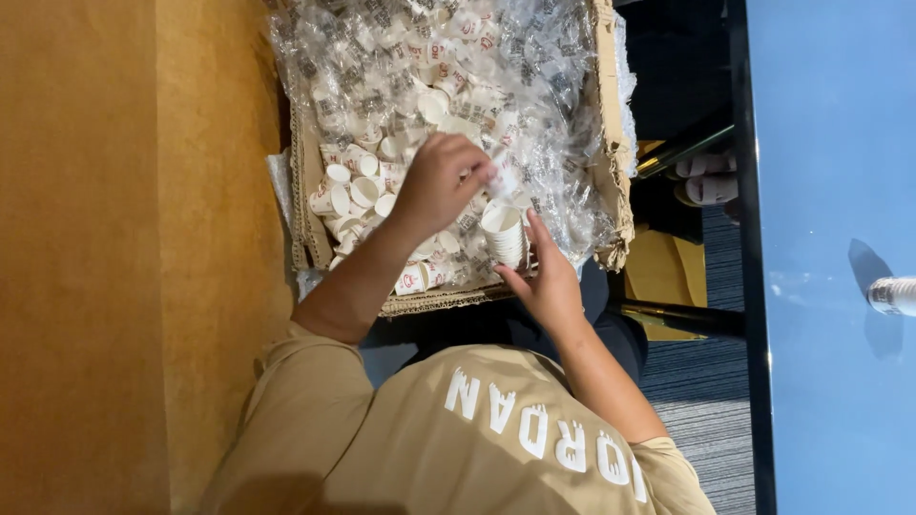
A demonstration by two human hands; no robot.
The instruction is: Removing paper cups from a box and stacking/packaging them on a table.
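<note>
A cardboard box (611, 143) lined with clear plastic holds several small white paper cups (348, 186) with red print. My left hand (439, 186) reaches into the box from the left, its fingers pinched on a single small paper cup (503, 178). Just below it, my right hand (546, 281) holds a nested stack of paper cups (504, 234) at the box's near edge, with the open end facing the left hand. The single cup hangs a little above the stack's mouth. My tan shirt (458, 439) fills the bottom of the view.
A yellow-brown wooden surface (114, 257) runs along the left. On the right is a blue table (830, 191) with a clear bottle (892, 296) on it. Another person's sandalled feet (706, 176) rest on grey carpet (701, 401) beyond the box.
</note>
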